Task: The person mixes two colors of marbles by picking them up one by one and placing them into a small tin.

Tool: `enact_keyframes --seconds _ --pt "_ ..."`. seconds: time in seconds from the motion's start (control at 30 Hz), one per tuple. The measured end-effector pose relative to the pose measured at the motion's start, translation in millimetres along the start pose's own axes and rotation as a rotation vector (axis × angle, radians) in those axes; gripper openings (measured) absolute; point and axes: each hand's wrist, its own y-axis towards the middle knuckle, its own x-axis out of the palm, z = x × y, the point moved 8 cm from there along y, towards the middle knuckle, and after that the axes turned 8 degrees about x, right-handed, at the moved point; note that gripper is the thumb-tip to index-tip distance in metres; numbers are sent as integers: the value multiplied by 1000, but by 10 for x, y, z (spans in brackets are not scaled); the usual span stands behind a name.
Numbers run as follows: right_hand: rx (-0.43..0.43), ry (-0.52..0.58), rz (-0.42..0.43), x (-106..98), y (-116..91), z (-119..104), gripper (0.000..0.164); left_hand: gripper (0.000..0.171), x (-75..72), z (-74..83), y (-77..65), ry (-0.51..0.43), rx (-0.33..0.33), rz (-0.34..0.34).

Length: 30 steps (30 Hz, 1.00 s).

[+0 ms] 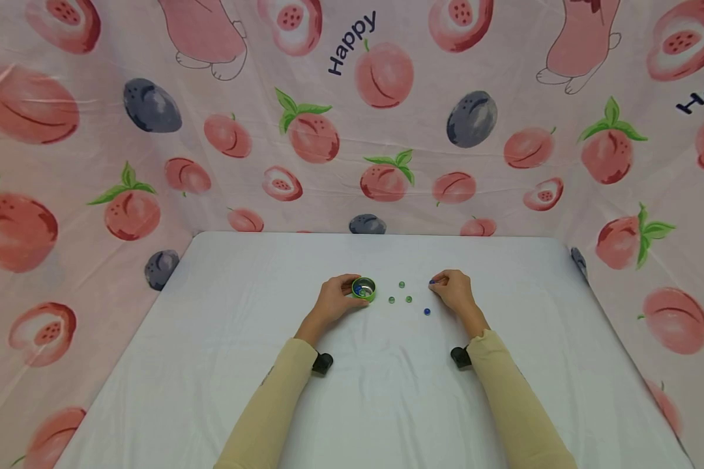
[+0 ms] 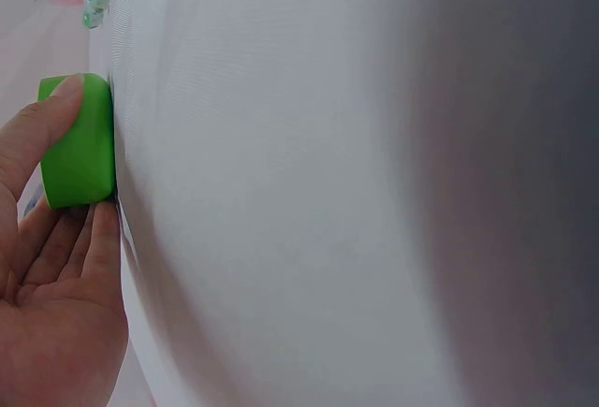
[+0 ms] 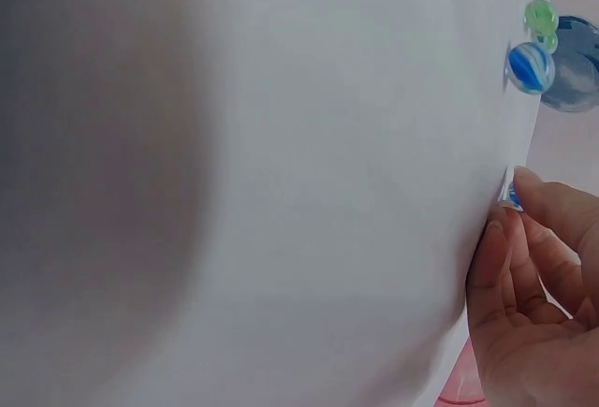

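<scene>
My left hand (image 1: 332,298) grips a small green bowl (image 1: 372,298) with a shiny metal inside, thumb on the near side and fingers on the far side. Inside the bowl lie marbles, at least one of them blue (image 1: 358,288). In the left wrist view the bowl (image 2: 84,150) stands upright on the white cloth. To the right, my right hand (image 1: 456,290) pinches a blue marble (image 1: 431,282) between thumb and fingertips at the table surface; the right wrist view shows that marble (image 3: 514,196) partly hidden by the fingers.
Between the hands lie three loose green marbles, a far one (image 1: 401,284), a left one (image 1: 392,300) and a right one (image 1: 409,299). A loose blue marble (image 1: 427,312) sits nearer to me. Fruit-printed cloth (image 1: 387,130) walls surround the white table (image 1: 381,391) at the back and sides.
</scene>
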Motion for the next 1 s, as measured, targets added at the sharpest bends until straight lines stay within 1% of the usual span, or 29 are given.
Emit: enact_keyframes --seconds 0.3,0.53,0.73,1.0 --pt "10 46 -5 11 -57 -11 19 64 2 -19 -3 10 5 2" --pt "-22 68 -10 31 -88 -114 21 64 -3 -27 17 7 4 4" --pt "-22 93 -29 79 -108 -187 21 64 -4 -3 17 0 2 0" --pt "-48 73 -27 141 -100 -319 23 64 1 15 11 -4 1 -1"
